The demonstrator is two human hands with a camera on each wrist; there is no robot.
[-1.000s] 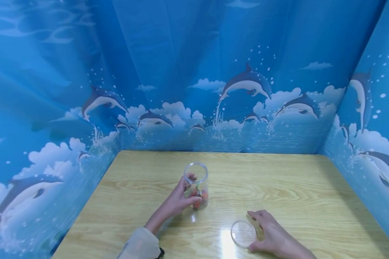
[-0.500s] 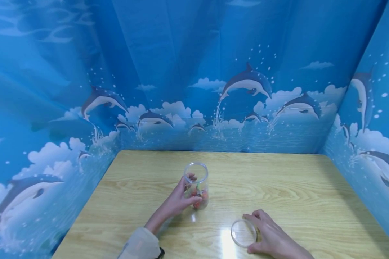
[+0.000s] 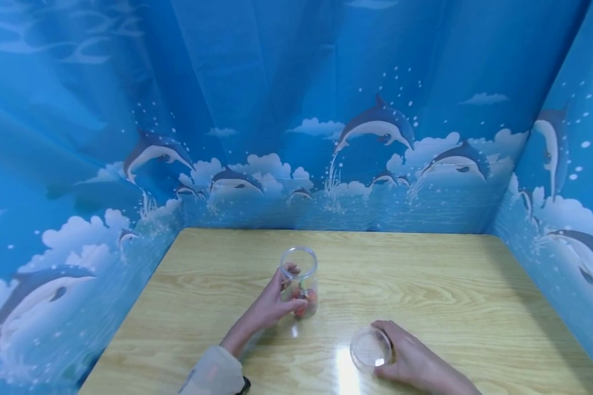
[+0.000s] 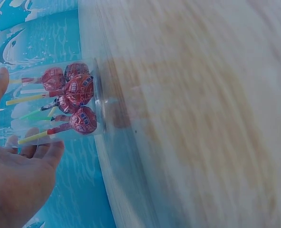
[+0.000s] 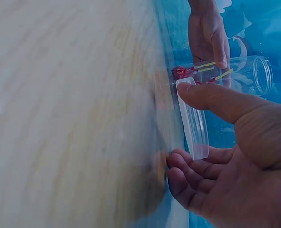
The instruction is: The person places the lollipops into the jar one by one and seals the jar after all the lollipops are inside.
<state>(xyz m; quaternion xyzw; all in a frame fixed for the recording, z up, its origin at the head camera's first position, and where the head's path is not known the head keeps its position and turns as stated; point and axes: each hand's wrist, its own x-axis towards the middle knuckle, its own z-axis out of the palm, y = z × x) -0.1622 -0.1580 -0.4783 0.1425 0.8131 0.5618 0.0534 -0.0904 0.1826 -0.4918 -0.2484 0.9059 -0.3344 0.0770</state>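
A clear, lidless jar (image 3: pixel 299 274) stands on the table with several red-wrapped lollipops (image 4: pixel 76 95) at its bottom, their sticks pointing up. My left hand (image 3: pixel 272 307) holds the jar's side, thumb at the front and fingers around the far side. To the right and nearer me, my right hand (image 3: pixel 410 354) pinches a clear round lid (image 3: pixel 370 349) by its edge. From the right wrist view, the thumb lies on one side of the lid (image 5: pixel 193 123) and the fingers on the other. The lid seems slightly raised from the tabletop.
The wood-grain table (image 3: pixel 425 280) reaches back to a blue dolphin-print curtain (image 3: pixel 296 109), which also covers both sides. A bright light reflection (image 3: pixel 348 373) lies on the tabletop near the lid.
My right fingers have closed in on the lid's edge, and the lid has tilted and come up slightly. My left hand and the jar have stayed in place.
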